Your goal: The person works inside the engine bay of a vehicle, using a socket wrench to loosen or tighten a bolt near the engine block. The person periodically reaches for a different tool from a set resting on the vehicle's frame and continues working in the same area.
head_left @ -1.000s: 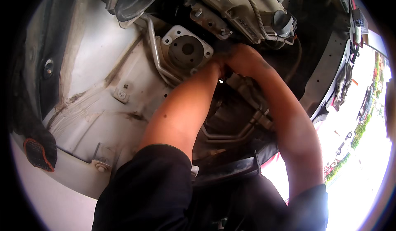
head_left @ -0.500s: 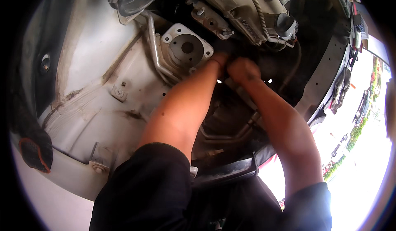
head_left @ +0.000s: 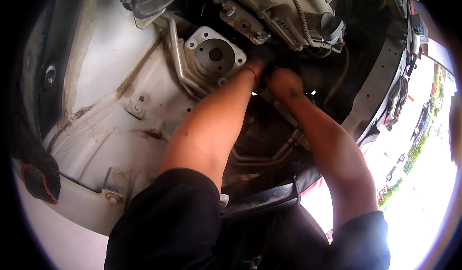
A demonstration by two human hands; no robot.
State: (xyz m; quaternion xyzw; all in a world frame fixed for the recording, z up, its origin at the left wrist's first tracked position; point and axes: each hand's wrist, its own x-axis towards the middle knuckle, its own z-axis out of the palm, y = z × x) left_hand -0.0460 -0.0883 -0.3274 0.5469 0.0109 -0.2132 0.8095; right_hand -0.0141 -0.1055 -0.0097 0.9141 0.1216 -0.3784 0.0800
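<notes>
Both my arms reach down into a car's engine bay. My left hand (head_left: 258, 68) is sunk in the dark gap beside the square-flanged strut mount (head_left: 206, 59), and its fingers are hidden. Close against it, my right hand (head_left: 285, 83) is closed in a fist, knuckles up. Whatever its fingers hold is lost in shadow. Just above the hands sits a metal bracket with studs (head_left: 244, 25), and beyond it the engine (head_left: 276, 12) with a ribbed hose (head_left: 302, 17).
A bent metal pipe (head_left: 175, 53) runs along the left of the mount. Pale body panels (head_left: 108, 53) fill the left side. Lower pipes (head_left: 264, 161) lie between my forearms. At left hangs a black glove-like item with orange edging (head_left: 41, 183). The dark front rail (head_left: 373, 94) curves along the right.
The whole view has shifted slightly left. My left wrist is turned a little and that hand sits slightly deeper in the shadow; my right fist stays almost in place.
</notes>
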